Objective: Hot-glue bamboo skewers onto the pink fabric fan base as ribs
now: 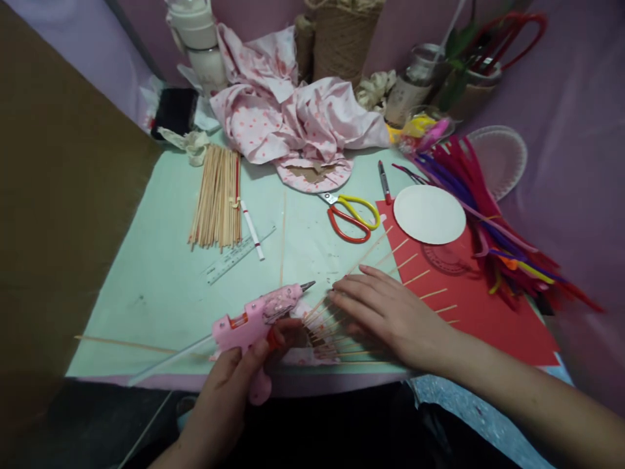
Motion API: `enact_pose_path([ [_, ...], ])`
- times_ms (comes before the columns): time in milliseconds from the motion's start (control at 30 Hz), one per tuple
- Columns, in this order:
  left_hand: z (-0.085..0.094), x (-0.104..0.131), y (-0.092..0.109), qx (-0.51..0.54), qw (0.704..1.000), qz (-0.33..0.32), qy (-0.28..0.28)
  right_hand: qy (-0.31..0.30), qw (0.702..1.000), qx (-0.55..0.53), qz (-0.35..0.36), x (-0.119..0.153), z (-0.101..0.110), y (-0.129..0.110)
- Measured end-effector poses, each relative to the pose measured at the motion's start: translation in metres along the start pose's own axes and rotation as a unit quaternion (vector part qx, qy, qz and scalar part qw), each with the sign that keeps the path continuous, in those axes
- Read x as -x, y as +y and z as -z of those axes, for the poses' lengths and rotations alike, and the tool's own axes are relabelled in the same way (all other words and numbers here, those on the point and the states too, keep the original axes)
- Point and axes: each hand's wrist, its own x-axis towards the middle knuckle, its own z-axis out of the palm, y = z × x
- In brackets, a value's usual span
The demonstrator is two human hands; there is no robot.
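Observation:
My left hand (247,365) is wrapped round the handle of a pink hot glue gun (254,319), whose metal nozzle points right and slightly up. A clear glue stick (170,366) sticks out of its back end. My right hand (375,309) lies palm down with fingers stretched out, over thin wooden sticks (410,264) spread like a fan. These sticks run from a small piece covered in pink-patterned fabric (297,356) near the table's front edge. The gun partly hides that piece, and the undersides of my right fingers are out of sight.
Bundled sticks (217,198), a clear ruler (239,257) and a white marker (252,231) lie left of centre. Scissors (349,218), crumpled fabric (297,120) and a twine spool (344,39) are beyond. Red paper (493,319), a white disc (430,215) and pipe cleaners (488,228) occupy the right.

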Motion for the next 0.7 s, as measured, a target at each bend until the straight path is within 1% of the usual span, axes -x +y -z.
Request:
enact_pose_path([
  [33, -0.001, 0.003, 0.005, 0.023, 1.000, -0.009, -0.011, -0.001, 1.000, -0.007, 0.007, -0.005, 0.002, 0.004],
  [67, -0.002, 0.005, 0.009, 0.042, 0.999, -0.007, -0.010, -0.009, 1.000, -0.017, 0.016, -0.010, 0.003, 0.008],
  [133, -0.003, 0.008, 0.015, 0.072, 0.997, 0.001, -0.011, -0.038, 0.998, -0.044, 0.038, -0.022, 0.004, 0.018],
  [267, -0.005, 0.010, 0.015, 0.112, 0.994, 0.002, -0.009, -0.109, 0.984, -0.114, 0.079, -0.042, 0.001, 0.031],
  [333, -0.006, 0.010, 0.014, 0.122, 0.992, 0.004, -0.012, -0.134, 0.975, -0.148, 0.101, -0.047, -0.001, 0.035],
  [433, -0.006, 0.011, 0.014, 0.121, 0.992, 0.013, -0.025, -0.139, 0.965, -0.182, 0.127, -0.050, -0.004, 0.039],
  [533, -0.005, 0.013, 0.017, 0.127, 0.991, 0.022, -0.017, -0.130, 0.959, -0.208, 0.145, -0.050, -0.007, 0.041],
  [700, -0.007, 0.014, 0.021, 0.150, 0.988, 0.024, -0.014, -0.127, 0.957, -0.211, 0.151, -0.050, -0.008, 0.040],
])
